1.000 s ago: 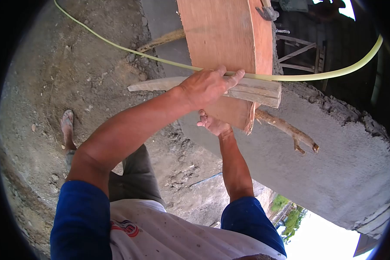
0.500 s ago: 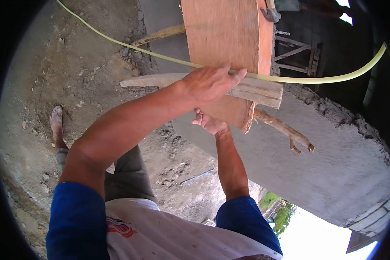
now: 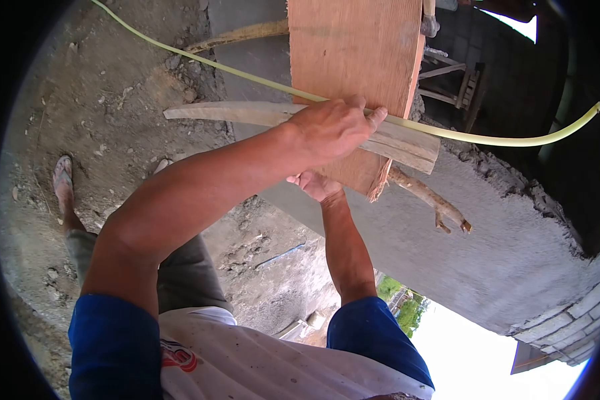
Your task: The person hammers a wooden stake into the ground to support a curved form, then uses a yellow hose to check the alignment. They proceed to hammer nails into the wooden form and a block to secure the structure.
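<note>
My left hand (image 3: 337, 130) is closed over a pale yellow hose (image 3: 487, 138) and a wooden strip (image 3: 407, 150), pressing both across a plywood board (image 3: 353, 60). Its thumb rests along the hose. Below, near the board's lower edge, is my right hand (image 3: 315, 185), palm up with curled fingers against that edge. My left wrist hides part of those fingers. A forked branch (image 3: 430, 193) sticks out from behind the board on the right.
A hammer (image 3: 430, 25) hangs at the board's upper right edge. Behind the board runs a grey concrete surface (image 3: 407, 247) with a rough broken edge. Another wooden stick (image 3: 240, 35) reaches in from the left. Dirt ground (image 3: 120, 127) with rubble surrounds my sandalled foot (image 3: 63, 175).
The view has shifted slightly. My right hand has moved up closer to the board's lower edge, with its fingers now more hidden. My left hand keeps its hold on the hose and wooden strip.
</note>
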`<state>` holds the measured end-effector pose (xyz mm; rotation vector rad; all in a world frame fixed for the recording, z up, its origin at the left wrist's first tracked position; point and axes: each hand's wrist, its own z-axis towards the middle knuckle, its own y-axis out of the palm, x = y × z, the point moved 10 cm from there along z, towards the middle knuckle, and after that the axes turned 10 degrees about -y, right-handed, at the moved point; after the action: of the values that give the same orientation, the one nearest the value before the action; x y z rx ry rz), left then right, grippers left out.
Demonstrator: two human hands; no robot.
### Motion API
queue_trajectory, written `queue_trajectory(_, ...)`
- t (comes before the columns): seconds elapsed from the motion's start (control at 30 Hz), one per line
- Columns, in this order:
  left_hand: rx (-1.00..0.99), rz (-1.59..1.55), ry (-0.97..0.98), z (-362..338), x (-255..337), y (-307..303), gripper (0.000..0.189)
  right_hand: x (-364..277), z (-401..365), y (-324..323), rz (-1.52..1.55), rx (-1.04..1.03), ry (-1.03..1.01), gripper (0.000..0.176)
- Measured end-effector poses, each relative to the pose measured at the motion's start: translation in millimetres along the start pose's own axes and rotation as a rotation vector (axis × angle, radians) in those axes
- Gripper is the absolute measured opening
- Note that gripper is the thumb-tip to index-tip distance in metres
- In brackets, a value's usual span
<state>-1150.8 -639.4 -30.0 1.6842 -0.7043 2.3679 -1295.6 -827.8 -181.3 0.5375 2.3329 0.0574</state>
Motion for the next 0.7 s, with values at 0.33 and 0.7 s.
queue_trajectory(0.33, -0.110, 0.137, -0.026, 1, -1, 8, 0.059, 6, 12, -26, -0.124, -0.072, 0.036, 0.065)
queue_trajectory(0.7, -0.043, 0.106, 0.015, -2, 1, 0, 0.049, 6, 7, -27, -0.048, -0.002, 0.041, 0.067)
